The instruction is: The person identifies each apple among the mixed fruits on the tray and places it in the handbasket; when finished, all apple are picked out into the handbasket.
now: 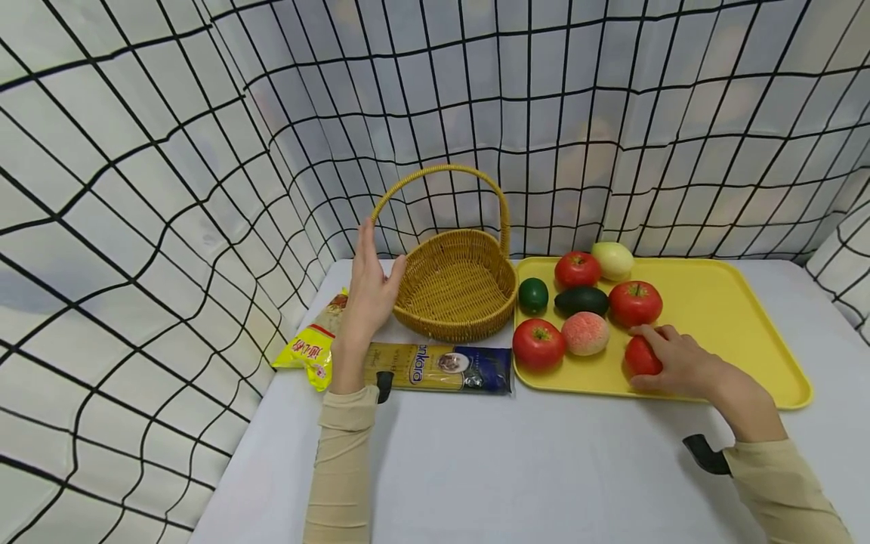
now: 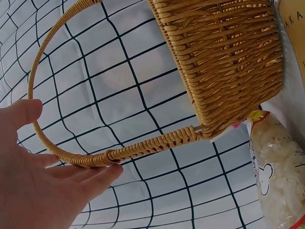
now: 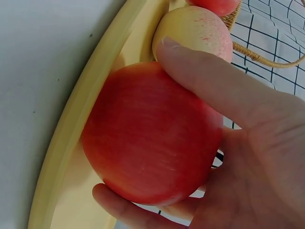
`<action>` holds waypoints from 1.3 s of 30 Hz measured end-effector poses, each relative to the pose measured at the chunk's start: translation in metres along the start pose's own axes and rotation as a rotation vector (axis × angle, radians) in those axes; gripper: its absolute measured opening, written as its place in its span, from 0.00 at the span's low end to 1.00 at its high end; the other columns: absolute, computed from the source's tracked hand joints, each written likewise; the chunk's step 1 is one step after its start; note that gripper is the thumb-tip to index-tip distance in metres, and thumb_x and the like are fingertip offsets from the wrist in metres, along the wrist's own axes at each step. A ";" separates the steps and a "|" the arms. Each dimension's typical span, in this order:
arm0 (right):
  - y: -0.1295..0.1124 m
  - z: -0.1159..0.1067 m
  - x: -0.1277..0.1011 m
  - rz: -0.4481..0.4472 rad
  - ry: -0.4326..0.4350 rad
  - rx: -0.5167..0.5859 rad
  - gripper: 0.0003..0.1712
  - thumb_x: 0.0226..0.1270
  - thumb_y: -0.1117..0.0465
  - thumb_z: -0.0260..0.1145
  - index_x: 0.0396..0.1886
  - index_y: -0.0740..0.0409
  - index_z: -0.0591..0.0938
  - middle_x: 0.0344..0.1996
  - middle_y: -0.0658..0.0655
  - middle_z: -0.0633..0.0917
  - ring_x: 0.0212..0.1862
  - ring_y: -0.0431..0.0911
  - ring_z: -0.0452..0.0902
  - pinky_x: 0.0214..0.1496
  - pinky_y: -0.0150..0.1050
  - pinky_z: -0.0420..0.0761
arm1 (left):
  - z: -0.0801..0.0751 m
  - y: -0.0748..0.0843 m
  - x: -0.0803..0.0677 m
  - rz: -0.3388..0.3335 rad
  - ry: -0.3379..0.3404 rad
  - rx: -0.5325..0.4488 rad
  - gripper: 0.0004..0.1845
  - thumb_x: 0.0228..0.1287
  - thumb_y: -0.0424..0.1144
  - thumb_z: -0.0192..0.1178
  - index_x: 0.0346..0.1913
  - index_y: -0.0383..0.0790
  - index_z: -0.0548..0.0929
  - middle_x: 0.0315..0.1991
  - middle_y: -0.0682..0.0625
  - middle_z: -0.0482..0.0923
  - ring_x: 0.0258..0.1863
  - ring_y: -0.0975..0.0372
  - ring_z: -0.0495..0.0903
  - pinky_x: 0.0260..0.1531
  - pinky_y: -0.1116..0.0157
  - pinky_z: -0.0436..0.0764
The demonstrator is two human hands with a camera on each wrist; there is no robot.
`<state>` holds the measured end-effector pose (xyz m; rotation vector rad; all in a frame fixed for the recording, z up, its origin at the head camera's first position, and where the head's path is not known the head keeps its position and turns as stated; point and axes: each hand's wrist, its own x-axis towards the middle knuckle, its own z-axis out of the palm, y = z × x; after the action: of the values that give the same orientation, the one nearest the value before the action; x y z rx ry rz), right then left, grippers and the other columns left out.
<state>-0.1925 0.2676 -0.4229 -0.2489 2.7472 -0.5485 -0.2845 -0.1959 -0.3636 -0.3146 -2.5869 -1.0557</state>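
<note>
Right hand (image 1: 680, 361) curled round red apple (image 1: 642, 356) on yellow tray (image 1: 748, 317), beside peach (image 1: 585, 333). Left hand (image 1: 370, 291) spread, steadying basket (image 1: 457, 285). Risk: smooth apple slips, knocks peach; unpinned basket tips.

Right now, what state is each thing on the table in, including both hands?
Woven wicker basket: upright, nothing in it.
Left hand: open, fingers touching the basket's handle.
Right hand: gripping the red apple.
Red apple: resting on the yellow plastic tray.
Blue spaghetti packet: lying flat, sealed.
Yellow pasta bag: lying flat.
</note>
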 end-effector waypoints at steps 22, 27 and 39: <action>0.025 -0.039 -0.028 -0.073 0.172 0.121 0.48 0.64 0.42 0.73 0.73 0.61 0.63 0.59 0.72 0.73 0.55 0.66 0.74 0.41 0.51 0.86 | 0.000 0.001 0.000 -0.013 0.011 0.021 0.43 0.81 0.56 0.46 0.84 0.53 0.34 0.86 0.49 0.31 0.85 0.50 0.39 0.83 0.45 0.47; 0.013 -0.037 -0.025 -0.125 0.214 0.170 0.46 0.65 0.43 0.73 0.73 0.60 0.64 0.61 0.69 0.73 0.57 0.64 0.71 0.42 0.48 0.85 | -0.004 -0.001 0.001 0.001 0.023 0.030 0.42 0.81 0.54 0.46 0.85 0.50 0.36 0.86 0.47 0.34 0.85 0.49 0.41 0.83 0.45 0.50; -0.057 -0.004 0.004 -0.343 0.299 0.216 0.44 0.62 0.45 0.77 0.74 0.46 0.67 0.65 0.60 0.72 0.61 0.60 0.74 0.51 0.61 0.87 | -0.003 0.000 -0.002 -0.001 0.034 0.035 0.43 0.81 0.50 0.50 0.85 0.50 0.36 0.86 0.46 0.35 0.85 0.48 0.43 0.82 0.46 0.53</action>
<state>-0.1914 0.2161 -0.3973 -0.6379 2.9098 -1.0411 -0.2825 -0.1983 -0.3624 -0.2851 -2.5724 -1.0063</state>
